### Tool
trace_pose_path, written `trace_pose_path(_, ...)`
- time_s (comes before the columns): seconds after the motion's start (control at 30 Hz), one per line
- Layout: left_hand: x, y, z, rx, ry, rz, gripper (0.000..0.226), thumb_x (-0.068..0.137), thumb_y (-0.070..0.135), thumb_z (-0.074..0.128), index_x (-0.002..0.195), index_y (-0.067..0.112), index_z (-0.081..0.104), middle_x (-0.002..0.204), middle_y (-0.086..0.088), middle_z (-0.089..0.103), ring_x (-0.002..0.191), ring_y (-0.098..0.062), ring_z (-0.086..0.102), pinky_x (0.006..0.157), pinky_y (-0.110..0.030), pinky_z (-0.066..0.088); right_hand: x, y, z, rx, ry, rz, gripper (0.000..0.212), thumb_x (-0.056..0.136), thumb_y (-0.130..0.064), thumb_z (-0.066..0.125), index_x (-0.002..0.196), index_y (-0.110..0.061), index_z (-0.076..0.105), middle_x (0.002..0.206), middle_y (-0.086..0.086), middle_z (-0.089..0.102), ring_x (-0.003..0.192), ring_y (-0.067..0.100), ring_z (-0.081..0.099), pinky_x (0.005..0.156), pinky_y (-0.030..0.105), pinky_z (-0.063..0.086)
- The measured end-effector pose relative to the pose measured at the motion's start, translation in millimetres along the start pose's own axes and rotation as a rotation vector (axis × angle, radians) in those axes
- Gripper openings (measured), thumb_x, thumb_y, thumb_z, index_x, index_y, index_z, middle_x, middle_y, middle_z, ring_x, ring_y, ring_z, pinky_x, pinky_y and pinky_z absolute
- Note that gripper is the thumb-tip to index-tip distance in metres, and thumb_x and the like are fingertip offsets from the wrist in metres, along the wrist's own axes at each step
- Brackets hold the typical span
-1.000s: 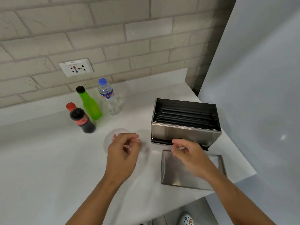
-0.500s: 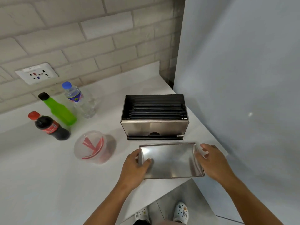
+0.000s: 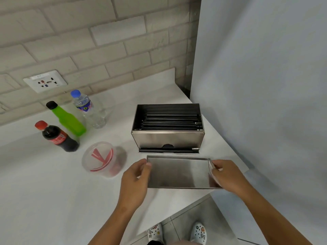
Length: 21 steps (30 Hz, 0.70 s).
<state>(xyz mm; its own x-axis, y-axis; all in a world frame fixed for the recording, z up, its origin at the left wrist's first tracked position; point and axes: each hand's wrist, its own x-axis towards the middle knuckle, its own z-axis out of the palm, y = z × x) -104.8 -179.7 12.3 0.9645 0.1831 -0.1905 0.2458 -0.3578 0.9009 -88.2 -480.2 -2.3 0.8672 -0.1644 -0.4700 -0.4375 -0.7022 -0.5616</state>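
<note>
An open steel straw dispenser box [image 3: 168, 139] stands on the white counter [image 3: 44, 191], filled with black straws [image 3: 169, 119]. Just in front of it, its steel lid [image 3: 178, 172] is held with the hollow side up. My left hand [image 3: 136, 175] grips the lid's left end, thumb over the rim. My right hand [image 3: 228, 175] grips the right end the same way.
A clear plastic cup [image 3: 101, 160] holding red straws lies left of the lid. Behind it stand a cola bottle [image 3: 56, 137], a green bottle [image 3: 68, 120] and a water bottle [image 3: 88, 109]. A grey wall panel [image 3: 265, 85] closes the right side. The counter's edge runs below my hands.
My left hand left the plastic cup and both hands took hold of the lid's ends. The lid has risen slightly off the counter and sits closer to the box.
</note>
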Motion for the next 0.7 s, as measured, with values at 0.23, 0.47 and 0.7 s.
trace_pose_path(0.23,-11.9,13.1,-24.3,0.072,-0.204,0.363,0.063,0.097,0.08,0.025,0.153,0.054,0.036,0.172,0.023,0.021,0.156,0.009,0.015,0.121,-0.012,0.018,1.1,-7.2,-25.3,0.477,-0.314,0.123,0.022,0.093,0.005,0.058,0.094,0.002,0.08,0.072,0.017,0.075,0.059,0.022,0.074,0.049,0.025,0.054)
trace_pose_path(0.47,11.9,19.4,-28.6,0.185,-0.095,0.573,0.042,0.095,0.05,0.062,0.131,0.055,0.04,0.135,0.033,0.051,0.13,0.007,0.05,0.104,-0.005,0.035,-13.4,-21.1,-37.4,0.81,-0.37,0.148,0.022,0.1,0.002,0.056,0.119,0.007,0.068,0.067,0.018,0.07,0.053,0.024,0.07,0.047,0.028,0.057)
trace_pose_path(0.7,31.1,39.5,-37.7,-0.076,0.002,0.495,0.034,0.087,0.046,0.071,0.117,0.042,0.055,0.112,0.025,0.069,0.107,-0.006,0.068,0.089,-0.014,0.052,-32.6,-43.5,-59.1,0.828,-0.282,0.059,0.052,0.102,-0.056,0.042,0.134,-0.019,0.062,0.126,0.014,0.073,0.111,0.035,0.074,0.101,0.05,0.054)
